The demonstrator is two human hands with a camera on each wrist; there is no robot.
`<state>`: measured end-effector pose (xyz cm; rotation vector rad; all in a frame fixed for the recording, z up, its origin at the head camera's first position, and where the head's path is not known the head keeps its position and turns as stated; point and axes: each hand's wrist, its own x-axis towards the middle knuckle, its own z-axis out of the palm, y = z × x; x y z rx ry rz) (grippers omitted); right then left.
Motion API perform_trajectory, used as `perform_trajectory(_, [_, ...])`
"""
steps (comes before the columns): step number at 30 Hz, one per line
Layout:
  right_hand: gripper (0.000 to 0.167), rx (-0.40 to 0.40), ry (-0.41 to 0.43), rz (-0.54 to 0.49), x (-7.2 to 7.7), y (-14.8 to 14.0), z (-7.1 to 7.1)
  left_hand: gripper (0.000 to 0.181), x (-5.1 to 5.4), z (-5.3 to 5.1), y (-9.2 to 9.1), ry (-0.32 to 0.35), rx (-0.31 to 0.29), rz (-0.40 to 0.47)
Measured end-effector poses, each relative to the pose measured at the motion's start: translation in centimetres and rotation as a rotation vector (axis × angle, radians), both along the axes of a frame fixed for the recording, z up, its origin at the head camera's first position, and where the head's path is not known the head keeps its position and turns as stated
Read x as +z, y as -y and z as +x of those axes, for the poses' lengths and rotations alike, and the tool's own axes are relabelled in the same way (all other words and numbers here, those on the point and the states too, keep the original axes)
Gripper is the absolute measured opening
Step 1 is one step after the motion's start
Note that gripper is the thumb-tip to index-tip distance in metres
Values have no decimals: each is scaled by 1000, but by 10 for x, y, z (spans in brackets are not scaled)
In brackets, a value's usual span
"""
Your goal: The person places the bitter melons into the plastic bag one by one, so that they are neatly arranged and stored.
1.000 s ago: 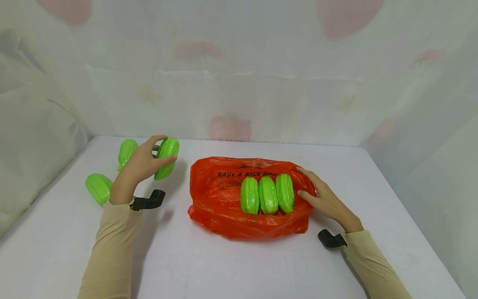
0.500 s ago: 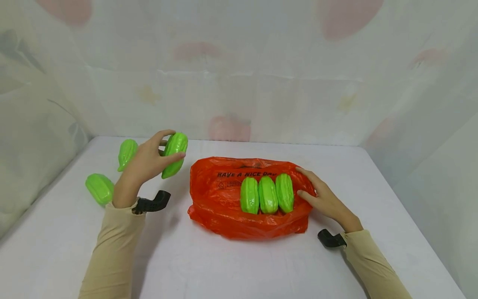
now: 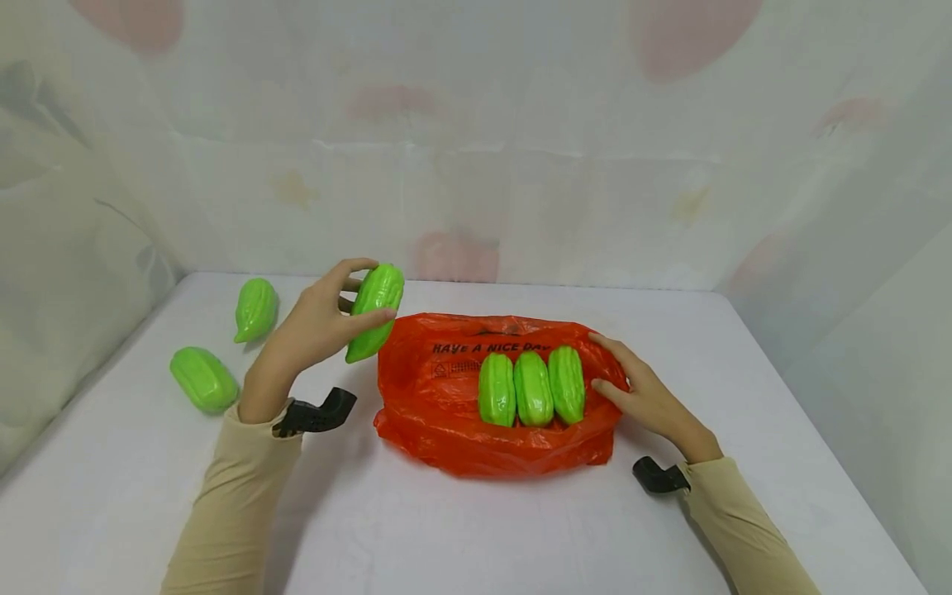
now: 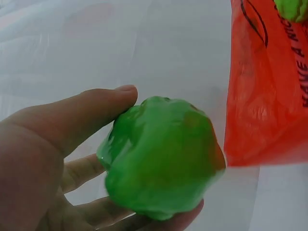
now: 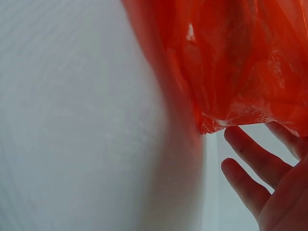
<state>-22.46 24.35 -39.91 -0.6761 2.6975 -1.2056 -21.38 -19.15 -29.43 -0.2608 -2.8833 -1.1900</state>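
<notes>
My left hand grips a gourd above the desk, long axis tilted, upper end leaning right toward the far edge. The bag lies just right of it, roughly midway between side edges; my right hand, fingers spread, touches the bag's right rim.

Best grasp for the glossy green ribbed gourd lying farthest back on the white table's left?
Probably across the thick middle of the glossy green ribbed gourd, pinching both long sides from above. It lies on the white table, narrow tip roughly toward the head camera; that tapered end looks a poorer hold.
</notes>
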Motion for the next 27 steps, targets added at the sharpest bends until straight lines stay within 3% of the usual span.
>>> perform_trajectory(12, [63, -1, 1, 3, 1, 0, 0, 69, -3, 1, -22, 24, -61, 51])
perform_trajectory(21, [63, 3, -6, -3, -1, 0, 0, 71, -14, 0, -43, 10, -128, 61])
perform_trajectory(27, [62, 2, -9, 0, -1, -1, 0, 73, -22, -1, -54, 2, -140, 85])
